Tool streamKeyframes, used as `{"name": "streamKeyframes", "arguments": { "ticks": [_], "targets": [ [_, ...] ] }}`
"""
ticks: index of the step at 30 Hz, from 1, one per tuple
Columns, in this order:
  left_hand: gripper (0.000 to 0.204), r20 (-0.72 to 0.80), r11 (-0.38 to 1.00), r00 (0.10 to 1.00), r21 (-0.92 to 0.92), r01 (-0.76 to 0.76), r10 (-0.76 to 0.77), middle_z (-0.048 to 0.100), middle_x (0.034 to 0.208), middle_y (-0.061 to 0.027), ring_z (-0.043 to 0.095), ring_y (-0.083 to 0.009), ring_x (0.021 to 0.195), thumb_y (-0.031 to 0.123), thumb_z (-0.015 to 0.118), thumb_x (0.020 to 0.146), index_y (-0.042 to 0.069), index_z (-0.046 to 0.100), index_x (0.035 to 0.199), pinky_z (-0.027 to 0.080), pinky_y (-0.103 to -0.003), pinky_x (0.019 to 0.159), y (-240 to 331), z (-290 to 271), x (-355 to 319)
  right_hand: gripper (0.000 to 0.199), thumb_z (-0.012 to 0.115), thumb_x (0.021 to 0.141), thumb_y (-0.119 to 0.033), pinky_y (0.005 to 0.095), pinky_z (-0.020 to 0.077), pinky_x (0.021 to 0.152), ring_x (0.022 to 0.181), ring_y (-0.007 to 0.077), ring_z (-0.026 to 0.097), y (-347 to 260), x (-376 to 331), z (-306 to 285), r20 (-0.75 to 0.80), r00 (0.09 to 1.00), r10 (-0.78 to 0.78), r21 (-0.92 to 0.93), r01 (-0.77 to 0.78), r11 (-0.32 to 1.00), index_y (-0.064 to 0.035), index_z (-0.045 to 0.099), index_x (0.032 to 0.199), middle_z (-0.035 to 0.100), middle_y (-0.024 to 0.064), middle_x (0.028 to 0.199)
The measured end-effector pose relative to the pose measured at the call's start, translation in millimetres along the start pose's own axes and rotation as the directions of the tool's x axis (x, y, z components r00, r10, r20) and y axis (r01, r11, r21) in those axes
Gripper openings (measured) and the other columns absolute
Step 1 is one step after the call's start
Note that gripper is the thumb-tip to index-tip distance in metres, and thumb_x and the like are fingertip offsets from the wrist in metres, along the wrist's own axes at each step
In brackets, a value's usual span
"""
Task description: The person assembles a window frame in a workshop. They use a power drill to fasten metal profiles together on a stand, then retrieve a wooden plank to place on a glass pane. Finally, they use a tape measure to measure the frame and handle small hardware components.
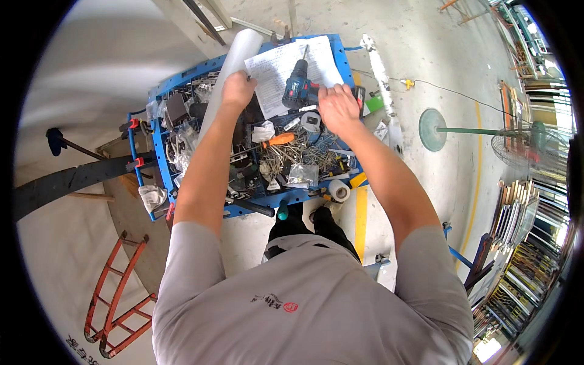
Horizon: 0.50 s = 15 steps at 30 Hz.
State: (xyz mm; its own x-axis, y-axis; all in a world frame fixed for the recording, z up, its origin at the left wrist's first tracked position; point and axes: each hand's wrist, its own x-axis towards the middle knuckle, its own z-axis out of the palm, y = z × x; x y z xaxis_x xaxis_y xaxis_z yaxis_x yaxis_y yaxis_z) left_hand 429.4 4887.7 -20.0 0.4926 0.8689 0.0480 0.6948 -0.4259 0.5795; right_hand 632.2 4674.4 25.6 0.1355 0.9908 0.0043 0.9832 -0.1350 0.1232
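Observation:
A blue-and-black cordless drill (295, 90) lies on printed paper sheets (274, 76), its bit pointing to the far side. My right hand (339, 108) is closed over the drill's handle, and the palm hides part of it. At the sheets' left edge my left hand (239, 90) is closed in a fist. A small dark tip shows at its fingers, too little to name. Beside that hand a long roll of translucent white film (240, 52) lies slantwise. A white marker-like stick (308, 108) sits just below the drill.
The blue-framed cart (286, 198) is heaped with screws, plastic bags and an orange-handled tool (281, 139). A tape roll (339, 190) sits at its near edge. To the right stands a fan (526, 143); to the left, a red metal frame (115, 292).

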Motion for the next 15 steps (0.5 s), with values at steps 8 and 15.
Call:
{"name": "streamKeyframes", "arguments": {
  "ticks": [8,15],
  "targets": [
    [0.021,0.146,0.888,0.975,-0.407,0.215,-0.169,0.064,0.07,-0.0198,0.062,-0.0234,0.061,0.015,0.063,0.088,-0.003,0.07,0.095,0.05,-0.036,0.063,23.0,-3.2,-134.5,0.03,0.052,0.089,-0.012,0.0404,0.0383,0.102,0.105,0.0254,0.06,-0.9,45.0,89.8,-0.032,0.999,-0.004,-0.085,0.001,0.996,0.001,0.066,0.113,0.071,0.0115,0.102],
    [0.025,0.69,0.105,0.66,-0.663,0.741,-0.298,0.054,0.065,0.0026,0.041,-0.0059,0.052,0.025,0.061,0.094,0.004,0.067,0.082,0.028,-0.023,0.046,47.0,-20.2,-220.3,0.021,0.06,0.075,-0.017,0.0474,0.0444,0.085,0.093,0.0293,0.056,-40.1,-10.7,33.3,-0.115,0.993,0.004,0.247,0.025,0.969,-0.0061,0.067,0.091,0.062,0.012,0.095]
  ]
}}
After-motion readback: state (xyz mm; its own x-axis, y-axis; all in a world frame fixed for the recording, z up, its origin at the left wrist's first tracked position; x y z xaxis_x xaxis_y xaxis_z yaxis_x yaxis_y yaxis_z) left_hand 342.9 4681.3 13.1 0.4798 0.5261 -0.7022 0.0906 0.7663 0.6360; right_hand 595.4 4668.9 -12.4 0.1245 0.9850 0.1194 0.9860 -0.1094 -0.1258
